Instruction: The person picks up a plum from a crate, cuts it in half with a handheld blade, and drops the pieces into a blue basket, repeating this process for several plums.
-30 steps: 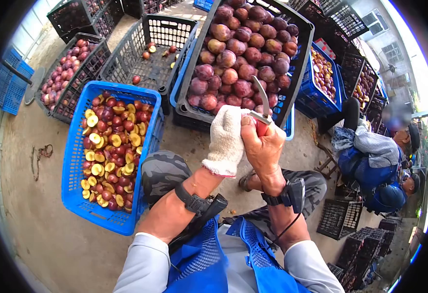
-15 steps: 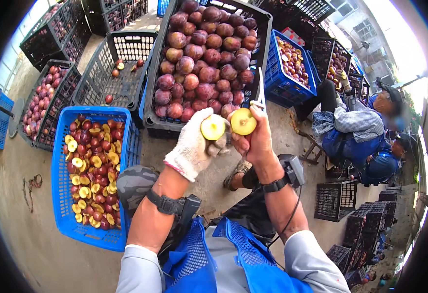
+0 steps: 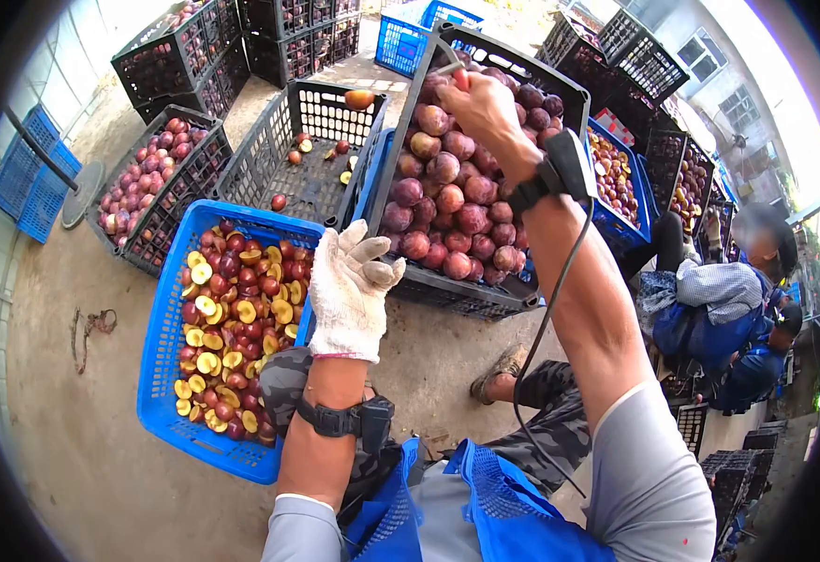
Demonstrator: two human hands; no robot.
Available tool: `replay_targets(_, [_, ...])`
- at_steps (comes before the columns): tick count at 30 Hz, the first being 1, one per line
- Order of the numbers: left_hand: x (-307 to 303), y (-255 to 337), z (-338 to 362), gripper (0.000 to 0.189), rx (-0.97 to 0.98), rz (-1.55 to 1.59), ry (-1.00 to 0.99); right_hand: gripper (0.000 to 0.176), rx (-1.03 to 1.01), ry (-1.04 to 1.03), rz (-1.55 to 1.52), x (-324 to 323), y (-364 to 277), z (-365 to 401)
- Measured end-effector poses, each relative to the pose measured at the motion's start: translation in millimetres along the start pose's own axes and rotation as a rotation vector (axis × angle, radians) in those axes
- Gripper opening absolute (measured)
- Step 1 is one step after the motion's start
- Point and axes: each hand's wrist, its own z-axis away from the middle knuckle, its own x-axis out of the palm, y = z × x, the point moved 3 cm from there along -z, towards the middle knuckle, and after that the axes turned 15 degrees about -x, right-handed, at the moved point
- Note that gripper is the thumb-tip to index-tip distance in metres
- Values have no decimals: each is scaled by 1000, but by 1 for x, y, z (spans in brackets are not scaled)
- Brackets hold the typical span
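Note:
My left hand, in a whitish knit glove, is open and holds nothing. It is raised beside the blue basket of halved plums, palm up with fingers apart. My right hand is bare and closed around a knife with a curved blade; a bit of red shows at the grip. That hand reaches over the far part of a black crate heaped with whole plums. Whether its fingertips touch a plum is hidden.
A black crate at the upper left holds a few plum pieces; a reddish plum piece shows against its far rim. More plum crates stand left and behind. A blue basket and seated co-workers are at right.
Both plum halves have left my hands. My left hand has opened and moved left; my right hand has gone forward over the whole plums with the knife. More plum pieces show at the black crate.

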Motion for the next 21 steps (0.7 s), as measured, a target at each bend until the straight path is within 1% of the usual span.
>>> replay_targets(1, [2,4,-2,46,6,16,-7,37,52,-54,112,1,11,8])
replay_targets(2, [4,6,-3,44,4,36,-19,40,-7,-104,197,10,25,24])
replay_targets(3, [6,7,-5,42,6,57,-32,57,131,-190,258,18,28,44])
replay_targets(4, [10,4,-6,40,-37,64,-15,61,204,-305,323,25,22,61])
replay_targets(5, [7,-1,-11,41,-73,43,-36,61,172,-260,319,41,36,79])
replay_targets(6, [5,-6,-15,41,-108,16,-55,59,317,-303,294,55,47,90])
replay_targets(8, [8,-15,-21,41,-209,-65,-40,50,289,24,-12,89,84,111])
replay_targets(9, [7,-18,-25,43,-228,-100,-33,50,286,32,-17,86,81,112])
replay_targets(11, [12,-26,-26,44,-267,-131,-23,41,327,91,-673,67,61,127])
replay_targets(12, [16,-28,-27,45,-264,-173,59,35,460,-47,-723,47,43,138])
replay_targets(13, [16,-31,-27,46,-261,-210,146,34,468,-107,-734,29,17,147])
replay_targets(14, [18,-35,-27,50,-270,-217,87,33,479,-167,-748,14,-7,158])
replay_targets(15, [22,-40,-29,50,-316,-216,-46,35,494,-289,-862,2,-24,168])
replay_targets(16, [29,-44,-28,51,-359,-215,-179,37,547,-357,-885,-9,-47,174])
replay_targets(17, [34,-50,-21,51,-336,-220,-136,37,382,-262,-790,-2,-53,183])
replay_targets(18, [33,-53,-23,50,-354,-250,-162,37,216,-159,-689,0,-59,189])
replay_targets(19, [28,-56,-22,49,-385,-212,-155,36,118,-88,-353,-15,-60,194])
replay_targets(20, [26,-59,-21,49,-414,-175,-149,30,264,5,-323,-24,-60,200])
replay_targets(21, [31,-58,-12,49,-418,-161,-84,28,267,55,-419,-30,-56,207])
